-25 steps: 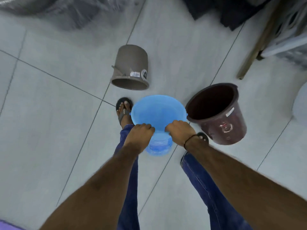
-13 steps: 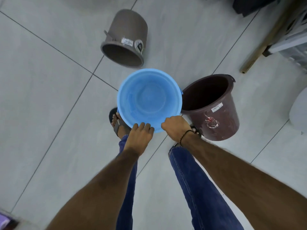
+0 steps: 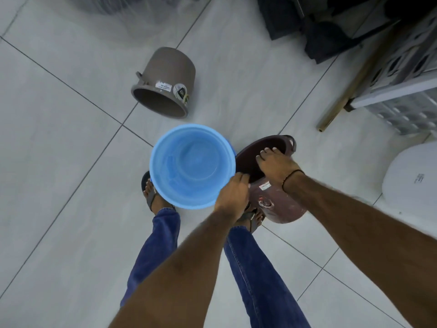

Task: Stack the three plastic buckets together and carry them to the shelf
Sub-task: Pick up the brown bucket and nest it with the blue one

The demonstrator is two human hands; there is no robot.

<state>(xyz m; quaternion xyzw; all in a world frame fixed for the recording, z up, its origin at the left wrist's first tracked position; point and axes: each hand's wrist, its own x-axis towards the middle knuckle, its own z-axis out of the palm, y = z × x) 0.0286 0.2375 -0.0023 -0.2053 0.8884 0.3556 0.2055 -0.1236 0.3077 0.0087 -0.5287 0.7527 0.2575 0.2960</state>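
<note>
The blue bucket point(image 3: 192, 165) hangs upright above the floor, mouth toward me, with my left hand point(image 3: 233, 194) closed on its near right rim. Touching its right side, the maroon bucket point(image 3: 276, 202) stands upright on the tiles. My right hand point(image 3: 275, 165) lies over the maroon bucket's mouth with the fingers spread toward the far rim; no grip on it shows. The grey-brown bucket point(image 3: 165, 81) lies on its side farther away, mouth toward me, with stickers on its wall.
My sandalled feet point(image 3: 151, 192) stand under the blue bucket. A brass-coloured pole point(image 3: 340, 102) lies at the right beside patterned white crates point(image 3: 402, 86). A white rounded object point(image 3: 411, 181) sits at the right edge. Dark bags point(image 3: 314, 27) lie at the back.
My right hand let go of the blue bucket's rim and moved right over the maroon bucket's mouth. My left hand shifted to the right part of the blue rim and holds it alone.
</note>
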